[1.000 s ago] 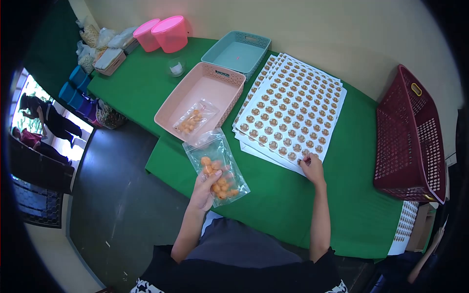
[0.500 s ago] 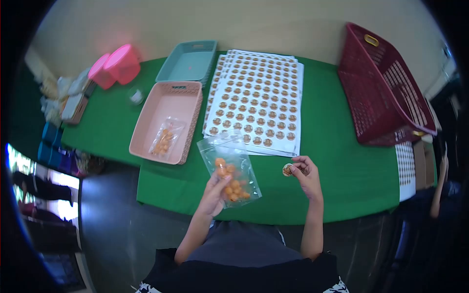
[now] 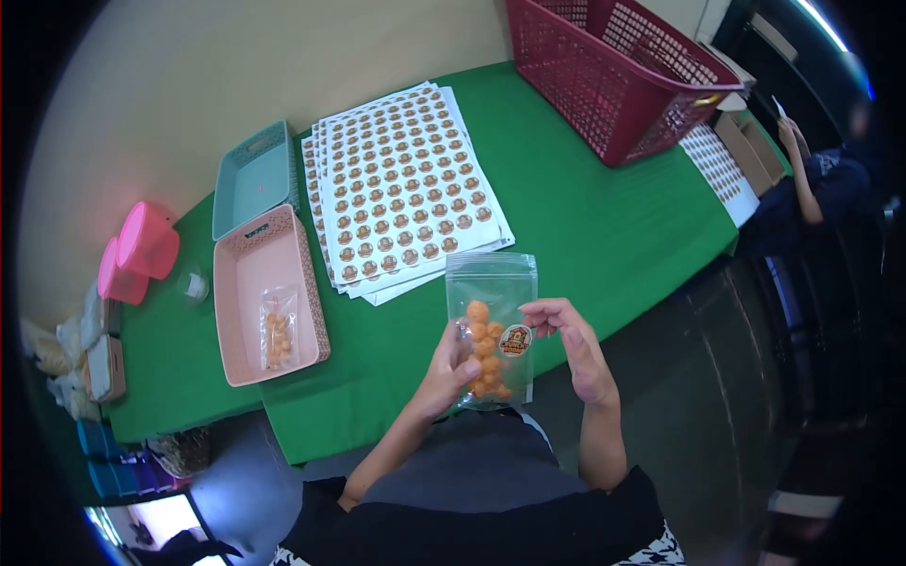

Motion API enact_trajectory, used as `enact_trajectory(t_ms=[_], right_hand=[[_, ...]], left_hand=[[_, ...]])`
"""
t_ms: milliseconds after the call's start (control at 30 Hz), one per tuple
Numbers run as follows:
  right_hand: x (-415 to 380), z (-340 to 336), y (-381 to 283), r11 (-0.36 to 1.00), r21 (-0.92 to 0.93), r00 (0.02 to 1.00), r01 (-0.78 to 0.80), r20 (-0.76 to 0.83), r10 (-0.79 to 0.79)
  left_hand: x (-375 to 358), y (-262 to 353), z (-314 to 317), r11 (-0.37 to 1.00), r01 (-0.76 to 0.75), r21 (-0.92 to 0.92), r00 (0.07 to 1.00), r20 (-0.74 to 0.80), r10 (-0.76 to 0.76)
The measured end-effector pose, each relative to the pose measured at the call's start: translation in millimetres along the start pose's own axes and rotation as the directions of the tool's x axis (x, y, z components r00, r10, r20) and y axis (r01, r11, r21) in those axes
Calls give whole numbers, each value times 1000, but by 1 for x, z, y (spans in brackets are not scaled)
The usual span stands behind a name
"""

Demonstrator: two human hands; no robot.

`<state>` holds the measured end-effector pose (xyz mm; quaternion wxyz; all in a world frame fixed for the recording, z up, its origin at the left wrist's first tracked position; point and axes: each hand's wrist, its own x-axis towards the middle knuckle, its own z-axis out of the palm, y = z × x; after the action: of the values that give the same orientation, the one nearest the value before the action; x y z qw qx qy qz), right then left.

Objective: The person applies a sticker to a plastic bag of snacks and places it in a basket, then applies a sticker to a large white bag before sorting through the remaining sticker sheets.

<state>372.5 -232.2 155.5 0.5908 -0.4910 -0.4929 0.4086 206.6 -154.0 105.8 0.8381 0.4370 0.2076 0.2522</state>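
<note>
My left hand (image 3: 447, 374) is wrapped around the lower left side of a clear zip bag (image 3: 491, 274), thumb across its front. Orange round snack balls (image 3: 486, 347) fill the middle and lower part of the bag. A round brown-and-white sticker (image 3: 515, 341) lies on the bag's front, right of the balls. Just beside the sticker, my right hand (image 3: 583, 357) has its fingers stretched toward the bag's right edge, thumb apart and nothing held between them. Behind the bag are stacked sheets of round stickers (image 3: 401, 179).
A pink basket (image 3: 247, 311) with a small snack bag (image 3: 277, 332) stands left, before a teal basket (image 3: 255, 184). Farther left are pink containers (image 3: 148, 241). A maroon basket (image 3: 604, 85) stands back right on the green cloth (image 3: 576, 217). Another person (image 3: 821, 179) is at far right.
The sticker has gone from my right fingers onto the bag's front. The bag has been turned upright, and my right hand has come in beside it. The view has swung right.
</note>
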Motion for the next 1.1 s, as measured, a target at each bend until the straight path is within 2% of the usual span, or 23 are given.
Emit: enact_trajectory(t_ms=[67,133,233,367,433,600,733,867,967,1033,1100], right_hand=[[-10,10,-1,1000,-9,1000,26,-16,-26],[-18,20,-2,996,-43,996,77,-48,-79],[-33,33,-10,993,-82,995,81,-56,-85],[-51,42,-17,978,-207,998,30,-53,-42],[-55,50,-19,955,-277,983,106,-119,-143],[-72,50,-26,925,-374,975,73,-170,-145],[-85,49,-35,895,-445,964,42,-215,-153],[-104,39,-38,845,-534,950,7,-259,-172],[-120,25,-36,789,-615,935,-3,-282,-217],[-129,14,-33,693,-721,780,-5,-437,-448],[-146,-6,-32,661,-750,810,28,-370,-454]], left_hand=[[-5,1,0,998,52,29,994,95,-55],[-10,2,0,997,83,10,989,119,-83],[-18,0,0,998,15,55,981,192,-25],[-31,8,9,992,39,123,977,204,-63],[-37,10,11,988,21,151,973,225,-55],[-45,9,19,970,40,241,969,227,-96],[-44,7,30,959,110,260,953,248,-176],[-39,-4,48,968,68,241,941,307,-143],[-33,-13,68,968,43,248,939,320,-123],[-28,-21,84,970,35,241,944,311,-111],[-23,-34,101,975,91,201,939,309,-151]])
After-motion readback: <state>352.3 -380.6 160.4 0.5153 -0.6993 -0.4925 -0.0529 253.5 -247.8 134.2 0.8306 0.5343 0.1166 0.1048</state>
